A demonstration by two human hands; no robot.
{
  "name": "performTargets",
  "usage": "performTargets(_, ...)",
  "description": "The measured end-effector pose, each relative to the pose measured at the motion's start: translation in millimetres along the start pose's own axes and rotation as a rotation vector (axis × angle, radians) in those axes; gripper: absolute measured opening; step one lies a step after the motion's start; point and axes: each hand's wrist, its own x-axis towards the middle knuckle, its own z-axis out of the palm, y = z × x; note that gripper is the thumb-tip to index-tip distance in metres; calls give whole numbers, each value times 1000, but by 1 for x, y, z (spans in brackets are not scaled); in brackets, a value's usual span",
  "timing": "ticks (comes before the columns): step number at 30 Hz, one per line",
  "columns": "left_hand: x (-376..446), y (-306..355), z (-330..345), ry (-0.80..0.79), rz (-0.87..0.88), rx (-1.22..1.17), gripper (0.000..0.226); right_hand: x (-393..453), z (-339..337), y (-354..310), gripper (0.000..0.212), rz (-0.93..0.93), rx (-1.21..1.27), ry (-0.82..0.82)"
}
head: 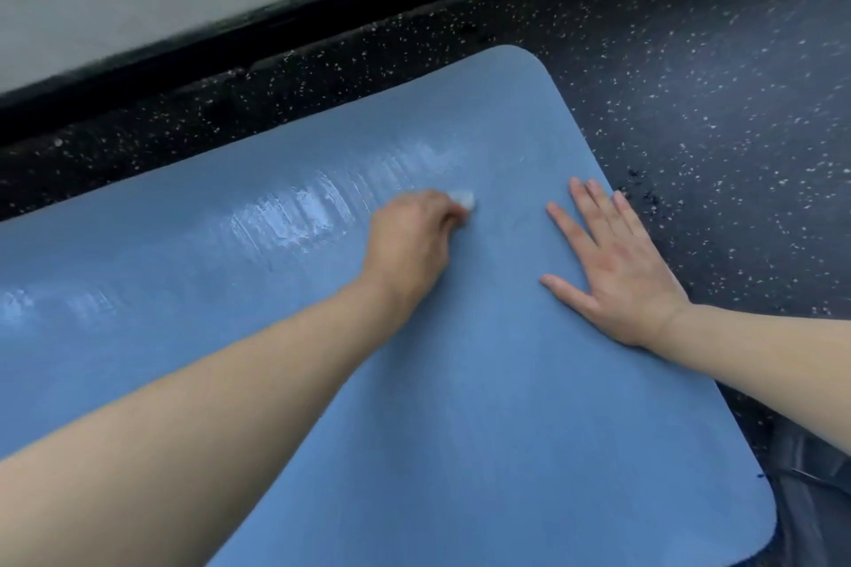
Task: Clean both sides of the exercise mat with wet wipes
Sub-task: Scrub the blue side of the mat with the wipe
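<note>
A blue exercise mat (483, 405) lies flat on the floor and fills most of the view, its rounded end to the right. My left hand (410, 239) grips a small white wet wipe (464, 199) and presses it on the mat near the middle. A shiny wet streak (294, 212) runs leftward from that hand along the mat's far part. My right hand (612, 262) lies flat on the mat near its right edge, fingers straight and spread.
Black speckled rubber floor (690, 83) surrounds the mat at the far side and right. A pale wall with a black baseboard (230, 37) runs along the back. Grey fabric (810, 488) shows at the lower right corner.
</note>
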Motion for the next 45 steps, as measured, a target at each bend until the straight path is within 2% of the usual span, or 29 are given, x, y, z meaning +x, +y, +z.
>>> performTargets(3,-28,13,4,-85,64,-82,11,2,-15,0,96,4,99,-107)
performTargets(5,-25,13,-2,-64,-40,-120,10,-15,-29,-4,107,-103,132,-181)
performTargets(7,-21,9,-7,46,-186,-139,12,-51,-38,-12,119,-293,65,-235)
performTargets(9,-26,11,-6,86,-234,-106,14,-96,-41,-23,132,-400,-6,-325)
performTargets(12,-60,32,8,-17,-122,-49,14,-146,-34,-35,145,-433,-114,-464)
performTargets(15,-129,62,25,-128,19,-96,13,-162,-24,-40,151,-417,-145,-530)
performTargets(19,-232,107,47,-254,166,-272,13,-164,-21,-41,153,-432,-161,-547)
performTargets(21,-253,118,53,-295,156,-313,14,-164,-27,-40,153,-448,-198,-578)
performTargets(24,-243,118,52,-330,153,-293,13,-146,-54,-36,143,-525,-225,-708)
performTargets(27,-219,111,41,-224,15,-288,14,-107,-103,-26,124,-650,-255,-917)
performTargets(29,-221,112,42,-196,-25,-259,24,-85,-130,-20,115,-774,-286,-976)
performTargets(33,-275,140,56,-384,112,-240,21,-57,-153,-16,107,-929,-358,-1004)
performTargets(36,-293,146,61,-400,60,-273,26,-45,-165,-10,105,-1062,-344,-1053)
performTargets(39,-291,148,64,-428,31,-272,22,-22,-154,6,110,-1301,-293,-862)
performTargets(41,-281,145,61,-419,44,-277,18,-7,-132,3,118,-1335,-288,-738)
performTargets(43,-258,141,53,-353,35,-270,15,1,-103,-7,129,-1357,-297,-658)
performTargets(45,-223,135,43,-218,-58,-274,12,7,-79,-14,138,-1361,-268,-601)
